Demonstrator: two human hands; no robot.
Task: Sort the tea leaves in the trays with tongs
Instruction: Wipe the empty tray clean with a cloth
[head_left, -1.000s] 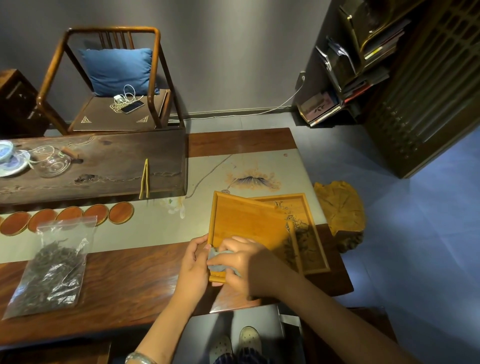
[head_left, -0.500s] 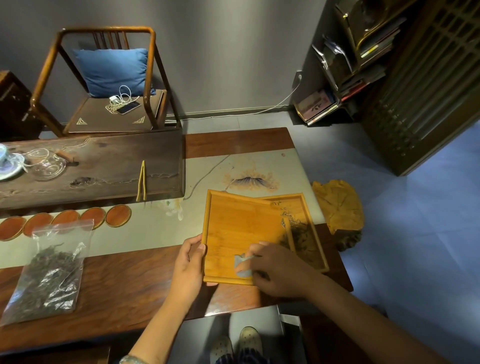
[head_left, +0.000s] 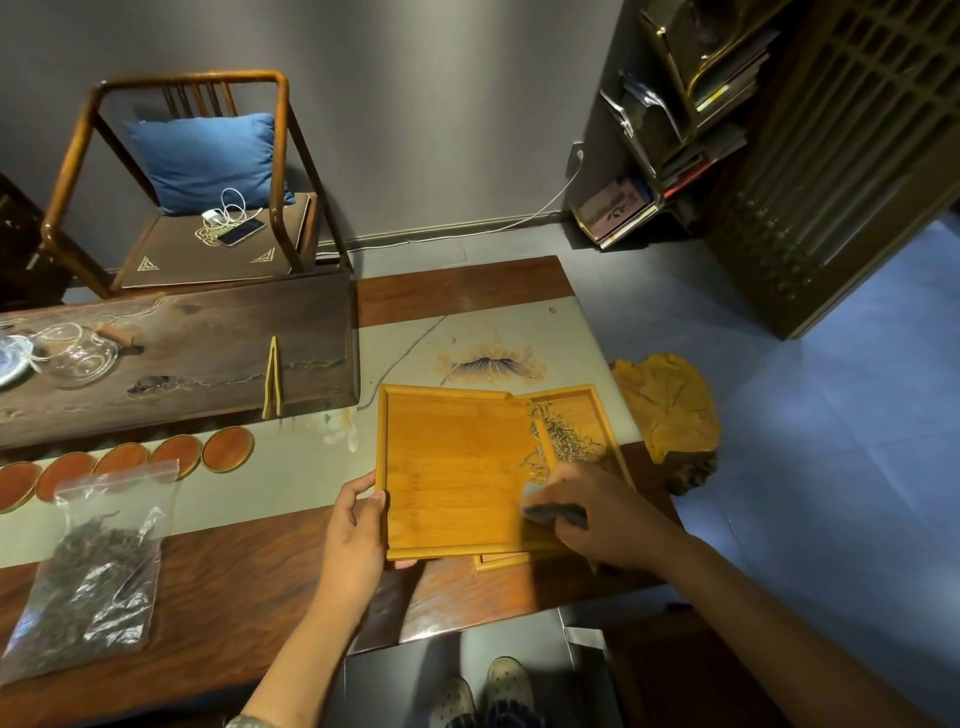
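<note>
A bamboo tray (head_left: 457, 467) lies tilted over a second bamboo tray (head_left: 597, 410) near the table's right end. My left hand (head_left: 358, 525) grips the upper tray's left edge, thumb on the rim. My right hand (head_left: 597, 514) holds a small grey card (head_left: 545, 506) at the upper tray's right edge. Pale tea leaves (head_left: 563, 439) lie heaped in the lower tray just beyond that edge. Bamboo tongs (head_left: 272, 376) rest on the dark tea board (head_left: 208, 353), away from both hands.
A clear bag of dark tea leaves (head_left: 93, 577) lies at the left of the table. Several round orange coasters (head_left: 176, 454) line the runner. A glass pitcher (head_left: 78, 353) stands on the board. A chair with a blue cushion (head_left: 208, 161) is behind.
My right hand has swept the grey card from the tray's near left corner across to its right edge. The leaves now lie in the lower tray. The upper tray has shifted slightly.
</note>
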